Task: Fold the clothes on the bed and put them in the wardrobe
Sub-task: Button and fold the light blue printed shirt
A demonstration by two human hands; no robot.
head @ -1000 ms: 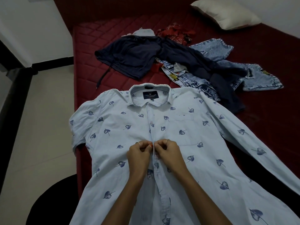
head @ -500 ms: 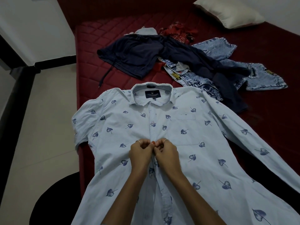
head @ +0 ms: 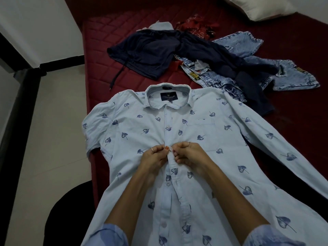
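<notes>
A pale blue shirt (head: 204, 157) printed with dark blue leaves lies front-up across the near part of the dark red bed (head: 110, 55), its collar toward twelve o'clock and its hem running off the lower edge of the view toward six o'clock. Both hands meet on the button placket near the middle of the shirt. The left hand (head: 156, 159) has its fingers curled and pinches the placket edge from the nine o'clock side, thumb tip pressed against the cloth; the right hand (head: 190, 157) pinches the opposite edge from the three o'clock side, fingers likewise curled tight on the fabric, so neither hand is spread at all. A small white button (head: 170, 148) shows just between the two thumbs. One long sleeve stretches out toward four o'clock, the other is bunched at the bed's edge toward nine o'clock. Beyond the collar, toward twelve and one o'clock, lies a heap of unfolded clothes: a dark navy garment (head: 150, 52) with a drawstring, light-wash jeans (head: 284, 75) partly under it, and a red patterned cloth (head: 193, 28) farther back. A white pillow (head: 262, 8) sits at the one o'clock corner. Pale floor tiles (head: 53, 139) lie toward nine o'clock.
</notes>
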